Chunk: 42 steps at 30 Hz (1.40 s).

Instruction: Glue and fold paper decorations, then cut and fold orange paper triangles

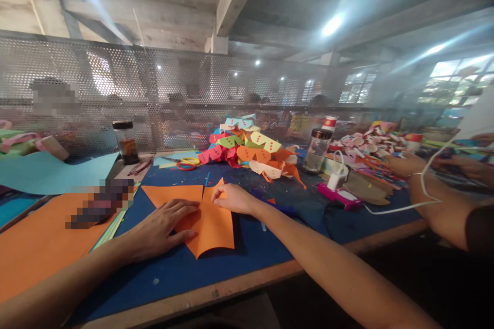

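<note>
A folded sheet of orange paper (214, 231) lies in front of me on the blue tabletop, with a slit or fold gap at its upper middle. My left hand (168, 223) rests flat across the left part of the sheet, fingers spread out. At the upper right part, my right hand (233, 199) has its thumb and fingertips pinched on the edge of the same paper. Just beyond the hands, scissors (188, 163) with yellow and red handles lie near a heap of folded coloured paper pieces (239, 149) marked with red dots.
Large orange sheets (42, 236) and a light blue sheet (57, 172) lie left. A jar of dark liquid (128, 146) and a clear jar (317, 151) stand behind. Rightward are a magenta power strip (339, 198), a white cable (401, 209) and another person's arm (440, 211).
</note>
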Tool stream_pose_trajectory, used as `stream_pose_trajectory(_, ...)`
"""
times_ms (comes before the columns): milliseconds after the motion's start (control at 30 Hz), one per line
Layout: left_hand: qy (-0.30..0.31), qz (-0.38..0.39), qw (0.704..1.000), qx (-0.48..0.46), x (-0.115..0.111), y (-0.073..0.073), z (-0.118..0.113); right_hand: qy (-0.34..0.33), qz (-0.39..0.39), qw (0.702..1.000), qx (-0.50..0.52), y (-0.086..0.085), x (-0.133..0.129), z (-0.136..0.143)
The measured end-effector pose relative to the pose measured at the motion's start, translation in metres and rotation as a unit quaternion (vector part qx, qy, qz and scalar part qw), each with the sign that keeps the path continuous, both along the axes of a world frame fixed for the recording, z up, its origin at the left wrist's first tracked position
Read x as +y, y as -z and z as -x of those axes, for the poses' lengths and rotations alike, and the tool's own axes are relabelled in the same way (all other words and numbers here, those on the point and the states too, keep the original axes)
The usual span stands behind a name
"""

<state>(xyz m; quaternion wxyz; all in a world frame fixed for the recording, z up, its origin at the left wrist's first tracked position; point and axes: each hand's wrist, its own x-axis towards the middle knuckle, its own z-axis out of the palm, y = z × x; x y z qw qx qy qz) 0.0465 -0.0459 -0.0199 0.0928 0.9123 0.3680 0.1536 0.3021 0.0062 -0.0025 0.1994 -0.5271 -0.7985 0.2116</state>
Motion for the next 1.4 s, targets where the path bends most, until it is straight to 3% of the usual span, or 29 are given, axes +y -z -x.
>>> stream_pose_trajectory(267,-0.005,0.013,1.000,0.007,-0.0006,-0.0018,-0.0007,0.000,0.006,1.000,-0.007,-0.0007,-0.0017,-0.0008)
stream_pose_trajectory(533,0.005,0.009,1.000,0.002,0.0003,0.0008,0.0020,0.046,-0.028,0.998,0.013,-0.0013,0.0008,-0.0003)
stream_pose_trajectory(800,0.010,0.010,1.000,-0.003,0.0012,0.0012,0.0013,-0.009,-0.005,1.000,0.010,-0.0077,-0.0052,-0.0010)
stream_pose_trajectory(1167,0.011,0.010,1.000,-0.006,0.0013,0.0025,0.0019,-0.013,0.013,1.000,-0.018,-0.0036,-0.0052,-0.0012)
stream_pose_trajectory(1400,0.029,0.003,0.999,-0.014,0.0006,0.0014,0.0018,0.016,-0.022,1.000,0.004,-0.0031,-0.0027,-0.0012)
